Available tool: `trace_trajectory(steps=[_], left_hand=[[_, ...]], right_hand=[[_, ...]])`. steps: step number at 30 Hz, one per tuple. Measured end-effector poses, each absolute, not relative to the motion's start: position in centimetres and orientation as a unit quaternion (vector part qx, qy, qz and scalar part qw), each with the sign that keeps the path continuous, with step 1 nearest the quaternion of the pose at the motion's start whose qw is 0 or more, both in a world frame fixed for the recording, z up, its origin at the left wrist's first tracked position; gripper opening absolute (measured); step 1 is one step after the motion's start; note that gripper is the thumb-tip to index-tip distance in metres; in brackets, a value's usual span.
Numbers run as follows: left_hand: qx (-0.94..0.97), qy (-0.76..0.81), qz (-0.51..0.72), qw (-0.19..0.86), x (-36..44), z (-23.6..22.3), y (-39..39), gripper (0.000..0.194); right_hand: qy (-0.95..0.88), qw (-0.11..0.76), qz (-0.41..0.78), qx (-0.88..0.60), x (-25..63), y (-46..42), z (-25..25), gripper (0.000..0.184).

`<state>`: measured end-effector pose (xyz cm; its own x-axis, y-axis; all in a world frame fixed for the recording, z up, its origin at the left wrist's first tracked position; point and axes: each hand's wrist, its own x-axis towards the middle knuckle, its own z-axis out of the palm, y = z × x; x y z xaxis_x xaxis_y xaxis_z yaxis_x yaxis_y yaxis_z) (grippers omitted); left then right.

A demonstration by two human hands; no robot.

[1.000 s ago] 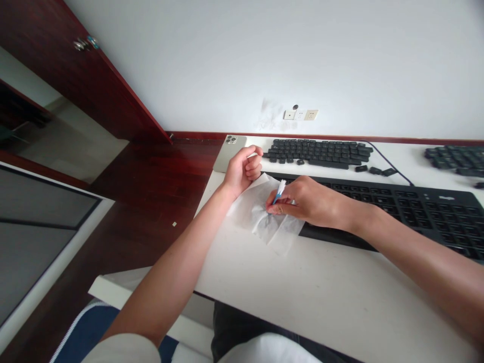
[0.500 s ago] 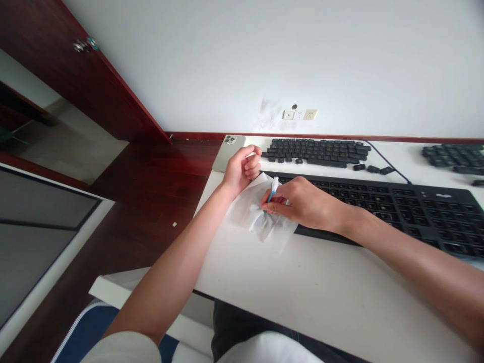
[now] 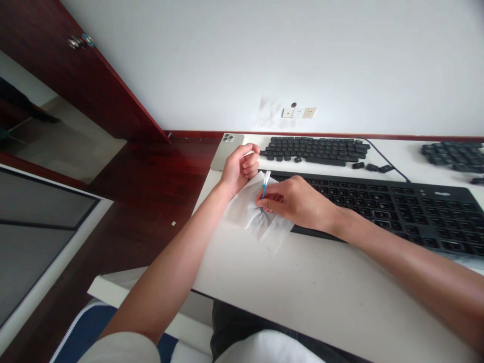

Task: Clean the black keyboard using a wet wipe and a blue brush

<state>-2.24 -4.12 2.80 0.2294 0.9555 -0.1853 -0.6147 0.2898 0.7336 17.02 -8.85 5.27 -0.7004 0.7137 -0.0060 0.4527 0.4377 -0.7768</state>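
Right hand [image 3: 295,201] shifted left | white-tipped blue brush [image 3: 264,189] tilted | tissue [image 3: 247,214] creased

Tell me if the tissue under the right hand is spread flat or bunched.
Bunched in the middle: the tissue creases under the brush in the right hand, its edges flat on the desk.

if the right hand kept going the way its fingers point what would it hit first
Probably the left hand, near its wrist: the right hand, holding a blue stick, points that way above the white tissue, though depth is unclear.
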Motion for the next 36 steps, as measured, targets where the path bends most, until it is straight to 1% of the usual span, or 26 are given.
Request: trace_trajectory(steps=[5, 7, 12, 15, 18, 24, 27, 31, 36], left_hand=[[0.284, 0.324, 0.535, 0.727, -2.2, 2.9, -4.4, 0.018], [0.296, 0.323, 0.534, 0.723, -2.2, 2.9, -4.4, 0.018], [0.278, 0.331, 0.535, 0.726, -2.3, 2.7, -4.2, 0.017], [0.254, 0.342, 0.536, 0.729, -2.2, 2.9, -4.1, 0.016], [0.258, 0.339, 0.536, 0.729, -2.2, 2.9, -4.2, 0.016], [0.301, 0.334, 0.53, 0.719, -2.3, 2.7, -4.1, 0.019], [0.303, 0.322, 0.53, 0.723, -2.3, 2.7, -4.1, 0.019], [0.284, 0.333, 0.532, 0.725, -2.3, 2.9, -4.3, 0.018], [0.28, 0.33, 0.538, 0.723, -2.1, 2.9, -4.5, 0.017]], right_hand=[[-0.779, 0.185, 0.49, -0.346, 17.4, -8.1, 4.9, 0.025], [-0.79, 0.191, 0.468, -0.346, 17.3, -8.0, 4.6, 0.027], [-0.861, 0.19, 0.359, -0.306, 17.1, -7.9, 4.3, 0.029], [-0.883, 0.171, 0.328, -0.288, 17.1, -7.6, 4.6, 0.03], [-0.893, 0.141, 0.323, -0.281, 17.2, -7.3, 5.0, 0.028], [-0.896, 0.177, 0.298, -0.278, 16.8, -7.9, 4.6, 0.029], [-0.897, 0.155, 0.294, -0.29, 17.0, -7.8, 5.0, 0.034], [-0.887, 0.104, 0.331, -0.304, 17.7, -7.2, 5.9, 0.035], [-0.873, 0.103, 0.364, -0.306, 18.4, -6.6, 6.5, 0.032]])
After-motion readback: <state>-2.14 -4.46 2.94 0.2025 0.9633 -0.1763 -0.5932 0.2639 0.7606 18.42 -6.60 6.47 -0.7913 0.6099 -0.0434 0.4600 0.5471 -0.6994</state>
